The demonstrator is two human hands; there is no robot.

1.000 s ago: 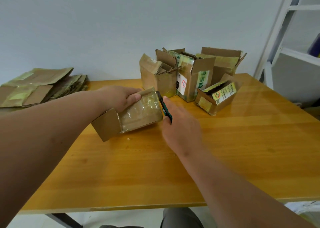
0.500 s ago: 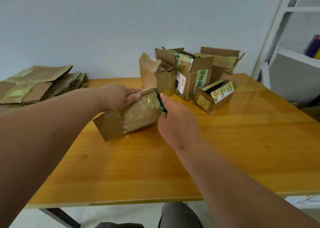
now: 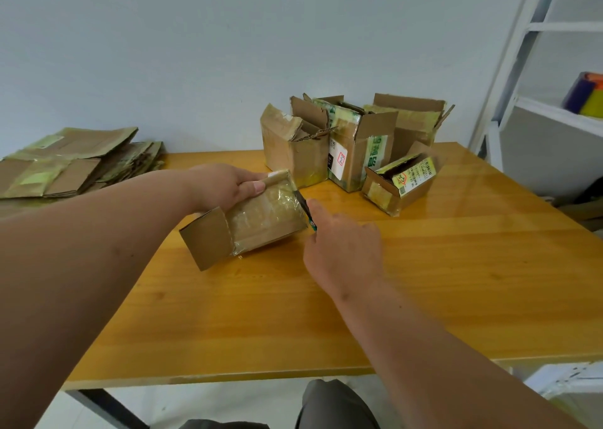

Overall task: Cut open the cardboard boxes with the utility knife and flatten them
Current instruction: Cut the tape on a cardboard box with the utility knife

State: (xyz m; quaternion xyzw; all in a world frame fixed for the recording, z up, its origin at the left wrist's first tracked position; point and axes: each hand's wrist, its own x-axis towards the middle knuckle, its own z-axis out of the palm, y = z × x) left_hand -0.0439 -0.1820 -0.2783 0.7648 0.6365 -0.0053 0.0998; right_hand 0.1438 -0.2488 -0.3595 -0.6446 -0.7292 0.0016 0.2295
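Head view: right hand (image 3: 342, 252) grips utility knife (image 3: 306, 211) (against taped box (image 3: 261, 216)).

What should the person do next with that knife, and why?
Probably draw the knife down along the taped right end of the box. The left hand grips the box on the table, the right hand holds the knife against that edge, and the end still looks sealed.

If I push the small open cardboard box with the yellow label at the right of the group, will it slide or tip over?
The small open cardboard box with the yellow label probably slides: it lies low and tilted on the glossy yellow wooden table. It looks empty, so likely light. Its open flap would probably bend.
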